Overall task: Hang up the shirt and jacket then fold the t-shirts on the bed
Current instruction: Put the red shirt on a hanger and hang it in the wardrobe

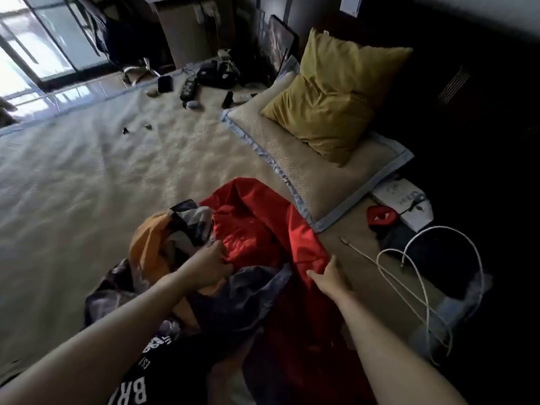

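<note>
Head view: both hands are sorting the clothes pile (204,287) on the bed (87,171).
Left hand (209,266) fingers are pressing, right hand (328,276) fingers are pinching the red jacket (257,226) at five o'clock; lifting it free looks next.

There is 1 view, taken from the person's head and angled forward and steeply down over a bed (87,171). The wide lens bends the edges, and the right side falls off into darkness. Both forearms enter from the bottom edge, close to the lens, with the left hand (209,266) and right hand (328,277) near the lower middle. The yellow pillow (333,92) sits farther off at upper right, and a window (35,39) fills the far upper left corner. No second view overlaps it.
</note>
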The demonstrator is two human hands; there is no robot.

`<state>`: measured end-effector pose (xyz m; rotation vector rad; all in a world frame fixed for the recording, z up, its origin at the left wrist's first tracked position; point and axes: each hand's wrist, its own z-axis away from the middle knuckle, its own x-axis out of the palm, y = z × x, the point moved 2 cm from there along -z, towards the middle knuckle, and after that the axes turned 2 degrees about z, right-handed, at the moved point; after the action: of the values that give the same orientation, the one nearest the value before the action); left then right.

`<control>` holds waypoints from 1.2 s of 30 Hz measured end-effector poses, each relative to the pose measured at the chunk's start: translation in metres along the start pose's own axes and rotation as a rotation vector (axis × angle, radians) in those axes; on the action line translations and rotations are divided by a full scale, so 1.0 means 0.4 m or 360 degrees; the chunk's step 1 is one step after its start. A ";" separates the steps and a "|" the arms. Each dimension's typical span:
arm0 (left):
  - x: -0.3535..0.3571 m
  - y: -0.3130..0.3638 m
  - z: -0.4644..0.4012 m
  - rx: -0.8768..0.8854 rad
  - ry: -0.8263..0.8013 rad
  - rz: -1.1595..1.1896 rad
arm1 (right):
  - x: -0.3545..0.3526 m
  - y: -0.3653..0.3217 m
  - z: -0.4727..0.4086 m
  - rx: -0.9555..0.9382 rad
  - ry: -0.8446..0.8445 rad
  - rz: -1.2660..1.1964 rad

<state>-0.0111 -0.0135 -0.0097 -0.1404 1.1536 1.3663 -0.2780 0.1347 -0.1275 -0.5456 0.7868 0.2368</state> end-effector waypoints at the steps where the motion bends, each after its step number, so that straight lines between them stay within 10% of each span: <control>1: 0.022 -0.009 -0.014 -0.0010 -0.0005 -0.0014 | 0.021 0.011 -0.012 0.0014 0.0007 -0.0042; 12: 0.061 0.054 -0.028 -0.0035 0.0059 -0.0122 | -0.098 -0.073 0.053 0.0037 0.0076 -0.0700; 24: -0.151 0.308 0.179 0.0450 0.0083 -0.0030 | -0.500 -0.427 0.497 -0.0791 0.0033 -0.1262; 31: -0.235 0.444 0.406 0.0863 0.0899 0.0071 | -0.666 -0.496 0.748 -0.0843 0.0088 -0.1625; 36: -0.269 0.563 0.637 0.1909 0.1458 -0.1456 | -0.729 -0.525 0.952 -0.1110 0.0259 -0.1077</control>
<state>-0.0280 0.1490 0.3073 -0.3707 2.1052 -0.3925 -0.1649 0.1667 0.3826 -1.4664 0.6214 -0.1783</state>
